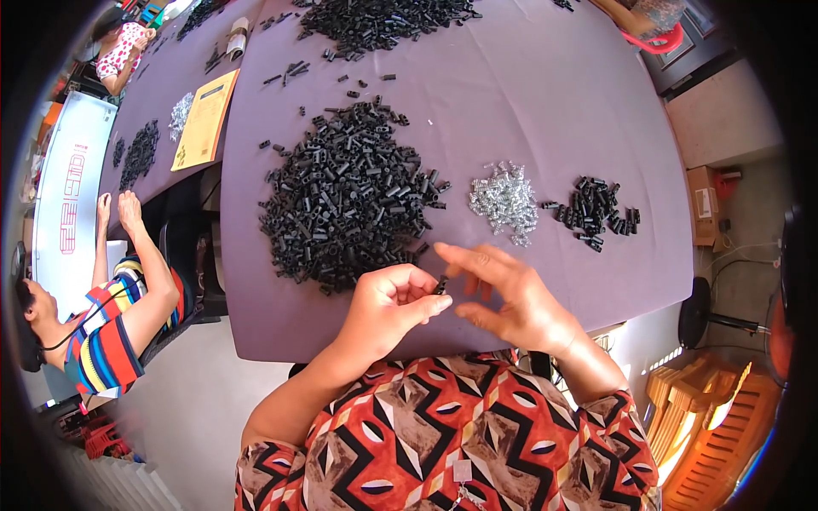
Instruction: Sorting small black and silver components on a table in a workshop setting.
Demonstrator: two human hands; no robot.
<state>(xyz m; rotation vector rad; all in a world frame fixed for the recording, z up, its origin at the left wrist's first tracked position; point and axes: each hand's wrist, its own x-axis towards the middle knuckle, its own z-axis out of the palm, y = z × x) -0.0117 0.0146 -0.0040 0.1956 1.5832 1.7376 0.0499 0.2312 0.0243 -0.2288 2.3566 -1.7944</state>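
Between the thumb and forefinger of my left hand is a small black plastic piece, shaped like a short tube. My right hand hovers just beside it, fingers apart, and nothing shows in its grasp. Just beyond my left hand spreads a large heap of black tubular pieces. Past my right hand lies a small pile of clear, shiny pieces. Farther right sits a smaller cluster of black pieces.
A purple-grey cloth covers the table. Another black heap lies at the far side. A yellow envelope rests at the left. One co-worker in a striped top sits to the left; orange plastic stools stand at lower right.
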